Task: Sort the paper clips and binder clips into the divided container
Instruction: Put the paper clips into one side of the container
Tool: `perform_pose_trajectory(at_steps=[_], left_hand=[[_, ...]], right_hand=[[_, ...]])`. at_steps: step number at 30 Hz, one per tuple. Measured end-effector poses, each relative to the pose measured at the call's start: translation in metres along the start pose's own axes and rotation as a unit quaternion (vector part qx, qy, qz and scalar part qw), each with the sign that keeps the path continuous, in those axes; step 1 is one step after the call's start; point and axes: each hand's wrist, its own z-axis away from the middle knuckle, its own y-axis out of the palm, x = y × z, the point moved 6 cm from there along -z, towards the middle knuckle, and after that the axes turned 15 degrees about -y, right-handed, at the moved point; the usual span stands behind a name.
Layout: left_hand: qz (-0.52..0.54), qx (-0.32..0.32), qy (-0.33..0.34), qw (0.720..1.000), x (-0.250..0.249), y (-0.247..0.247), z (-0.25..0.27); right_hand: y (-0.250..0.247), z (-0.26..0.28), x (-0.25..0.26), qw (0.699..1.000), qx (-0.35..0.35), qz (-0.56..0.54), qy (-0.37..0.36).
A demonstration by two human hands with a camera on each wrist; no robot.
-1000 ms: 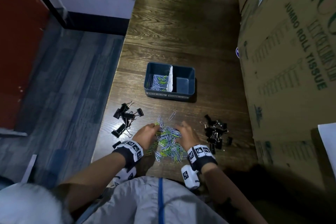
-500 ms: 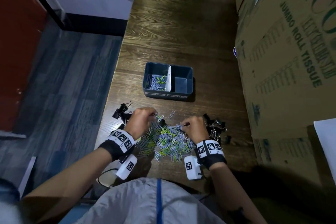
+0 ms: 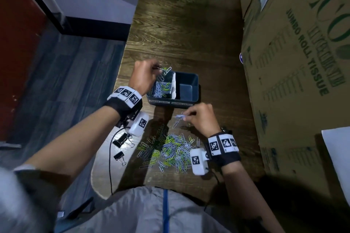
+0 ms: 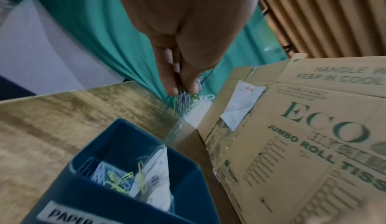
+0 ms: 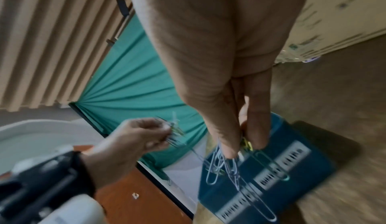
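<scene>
**Operator:** How do the paper clips [image 3: 166, 149] handle, and where are they?

**Technician:** They are light, stiff wire that looks smooth, so they likely interlock and slide. Most lie in a loose heap near the table's [image 3: 189, 30] front edge. Others already sit in the left compartment of the bin [image 3: 189, 89], behind the label reading PAPER CLIPS. Take a small cluster between thumb and fingertips; expect stragglers to hang off it in chains.

**Operator:** Hand status?

**Technician:** The left hand [image 3: 144, 77] pinches a bunch of clips above the bin's left compartment, with some dangling toward it. The right hand [image 3: 198, 117] pinches a second bunch just in front of the bin, above the heap. Both grips are fingertip pinches, with the fingers pressed together.

**Operator:** And the binder clips [image 3: 121, 143]?

**Technician:** A few lie by the table's left edge, apart from the heap. They are heavier, rigid and sprung; grip the black body, not the wire handles. The right compartment appears empty, though its floor is dim. A cardboard box [image 3: 295, 62] stands along the table's right edge.
</scene>
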Motion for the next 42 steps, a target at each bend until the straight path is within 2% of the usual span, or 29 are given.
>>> perform_pose_trajectory(at_steps=[3, 5, 7, 9, 11, 13, 16, 19, 22, 23, 25, 27, 31, 32, 37, 42], left_hand=[[0.0, 0.017, -0.033, 0.999, 0.022, 0.016, 0.002], [-0.033, 0.009, -0.063, 0.997, 0.045, 0.026, 0.015], [-0.079, 0.022, -0.065, 0.994, 0.061, 0.038, 0.037], [-0.119, 0.059, -0.058, 0.989, 0.072, 0.053, 0.063], [-0.147, 0.127, -0.077, 0.978, 0.085, 0.069, 0.088], [-0.183, 0.203, -0.106, 0.956, 0.096, 0.083, 0.111], [-0.27, 0.315, -0.12, 0.902, 0.112, 0.102, 0.145], [-0.31, 0.37, -0.109, 0.869, 0.129, 0.115, 0.172], [-0.312, 0.366, -0.082, 0.873, 0.138, 0.123, 0.187], [-0.303, 0.358, -0.074, 0.88, 0.138, 0.125, 0.19], [-0.272, 0.347, -0.08, 0.894, 0.136, 0.129, 0.191], [-0.244, 0.341, -0.082, 0.904, 0.132, 0.135, 0.19], [-0.254, 0.321, -0.01, 0.912, 0.119, 0.142, 0.186], [-0.253, 0.317, -0.009, 0.914, 0.116, 0.141, 0.184], [-0.237, 0.279, -0.049, 0.929, 0.112, 0.128, 0.175], [-0.171, 0.26, -0.072, 0.948, 0.116, 0.113, 0.167]], right_hand=[[-0.025, -0.03, 0.023, 0.998, -0.042, 0.002, -0.037], [-0.038, -0.056, 0.037, 0.996, -0.073, 0.019, -0.055], [-0.048, -0.082, 0.053, 0.991, -0.106, 0.034, -0.073], [-0.05, -0.101, 0.065, 0.99, -0.116, 0.028, -0.082], [-0.044, -0.11, 0.07, 0.991, -0.101, 0.037, -0.077], [-0.034, -0.106, 0.064, 0.993, -0.087, 0.051, -0.062], [-0.013, -0.08, 0.039, 0.995, -0.076, 0.044, -0.044], [0.032, -0.035, -0.003, 0.999, 0.038, 0.028, 0.027], [0.085, 0.021, -0.061, 0.967, 0.184, 0.053, 0.165], [0.098, 0.038, -0.073, 0.953, 0.226, 0.073, 0.187], [0.116, 0.056, -0.082, 0.945, 0.251, 0.095, 0.188], [0.125, 0.06, -0.077, 0.951, 0.234, 0.126, 0.159], [0.135, 0.057, -0.069, 0.962, 0.206, 0.131, 0.118], [0.135, 0.056, -0.069, 0.966, 0.193, 0.133, 0.11], [0.124, 0.048, -0.069, 0.976, 0.129, 0.136, 0.107], [0.106, 0.047, -0.066, 0.978, 0.095, 0.141, 0.117]])
